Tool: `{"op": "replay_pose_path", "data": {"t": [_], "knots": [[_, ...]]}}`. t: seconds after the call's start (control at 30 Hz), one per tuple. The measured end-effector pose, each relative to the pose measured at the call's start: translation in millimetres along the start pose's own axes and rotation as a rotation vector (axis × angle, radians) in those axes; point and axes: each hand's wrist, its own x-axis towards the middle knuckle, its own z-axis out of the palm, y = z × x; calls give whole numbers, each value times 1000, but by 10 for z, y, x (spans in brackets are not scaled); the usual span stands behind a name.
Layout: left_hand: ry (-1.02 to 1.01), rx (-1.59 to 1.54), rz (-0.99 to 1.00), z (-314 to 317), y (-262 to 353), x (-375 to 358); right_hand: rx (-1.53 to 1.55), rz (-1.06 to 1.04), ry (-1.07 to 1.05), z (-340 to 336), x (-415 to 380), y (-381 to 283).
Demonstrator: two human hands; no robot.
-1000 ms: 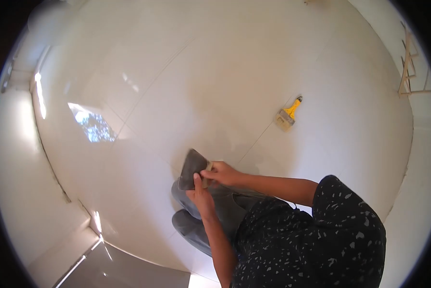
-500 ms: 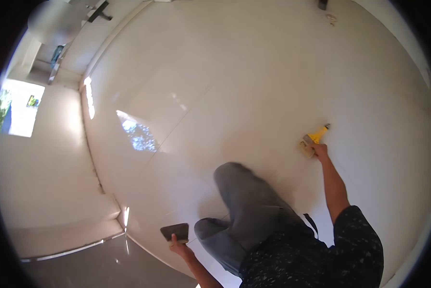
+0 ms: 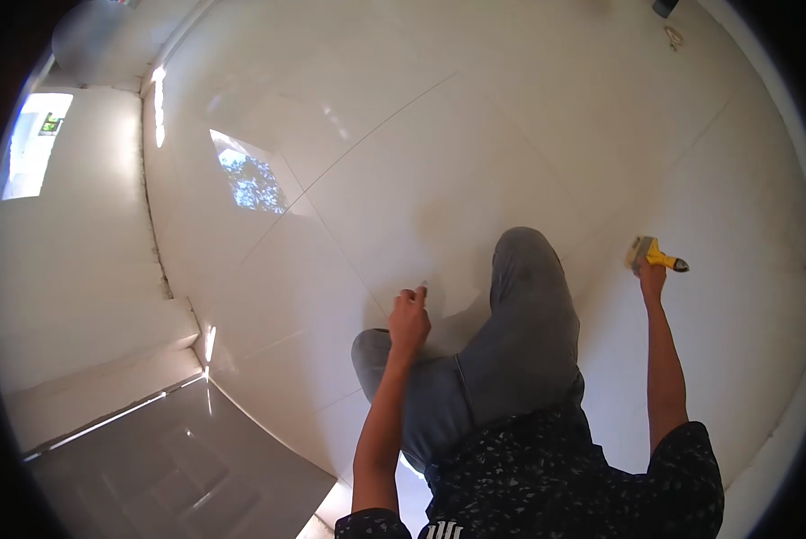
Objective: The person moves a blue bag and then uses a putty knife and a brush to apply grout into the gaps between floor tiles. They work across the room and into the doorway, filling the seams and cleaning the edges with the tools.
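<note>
A brush [image 3: 656, 255] with a yellow handle and pale bristles is gripped in my right hand [image 3: 652, 280], just over the white tiled floor [image 3: 475, 153] on the right. My left hand [image 3: 409, 319] is closed above the floor, near my bent knees. Something small and pale shows at its fingertips, too small to name. The dark flat-bladed tool seen earlier in this hand does not show now.
My grey-trousered knees [image 3: 529, 296] fill the lower middle. A grey panelled door [image 3: 187, 458] stands at lower left, beside the wall [image 3: 88, 260]. A small looped item [image 3: 673, 38] and a dark object [image 3: 664, 7] lie at upper right.
My left hand has moved up and right, and the dark flat tool has left view. My right hand has shifted right with the brush, whose handle now points right. The view has turned.
</note>
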Motion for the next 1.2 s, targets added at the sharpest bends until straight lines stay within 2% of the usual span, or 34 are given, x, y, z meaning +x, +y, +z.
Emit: {"op": "replay_pose_path", "data": {"t": [0.07,0.13,0.17,0.2,0.23,0.37,0.4,0.43,0.5,0.57,0.6,0.63,0.67,0.73,0.77,0.8,0.87,0.9,0.97,1.07,1.13,1.17,1.2], "knots": [[-144,21,95,237,83,115,-375,-181,82,-115,15,-28],[-208,22,106,479,170,161,-578,178,-44,33,273,264],[-263,38,136,584,210,173,-619,156,7,394,224,194],[-277,16,103,676,257,189,-789,42,10,821,185,29],[-205,4,153,761,318,175,-720,78,-39,1334,137,-287],[-97,-87,250,843,306,252,-597,-291,-415,3197,254,-1275],[-129,-83,240,854,235,347,-541,-288,-456,3569,241,-1678],[-143,-81,248,870,141,466,-468,-371,-430,3898,290,-1850],[-185,-78,221,805,2,774,-319,-288,-480,4287,357,-2155],[-170,-81,175,681,-120,1281,-238,-230,-467,4325,477,-2227],[-129,-83,170,645,-167,1366,-134,-198,-526,4230,484,-2282],[-233,-71,103,581,-106,1290,-20,-179,-584,4174,493,-2347],[-278,-12,122,693,-96,972,10,-177,-551,4031,469,-2362],[-183,-83,289,841,-68,465,97,-119,-523,3697,433,-2255],[-173,-116,259,812,-57,558,144,-51,-530,3547,454,-2169],[-191,-117,260,761,-72,813,123,-11,-509,3412,470,-2110],[-192,-107,25,654,-67,1381,89,31,-497,3172,487,-1951],[-157,-122,31,640,-49,1498,63,8,-449,3079,516,-1881],[-148,-120,76,763,76,1072,50,-48,-393,2949,589,-1933],[-154,-147,131,752,105,905,99,114,-411,2801,469,-1924],[-133,-49,-141,678,3,1353,38,129,-522,2665,534,-1886],[-123,-53,-146,606,-51,1532,-7,144,-542,2574,626,-1805],[-6,-205,-233,505,-128,1710,-9,126,-546,2508,718,-1751]]}}
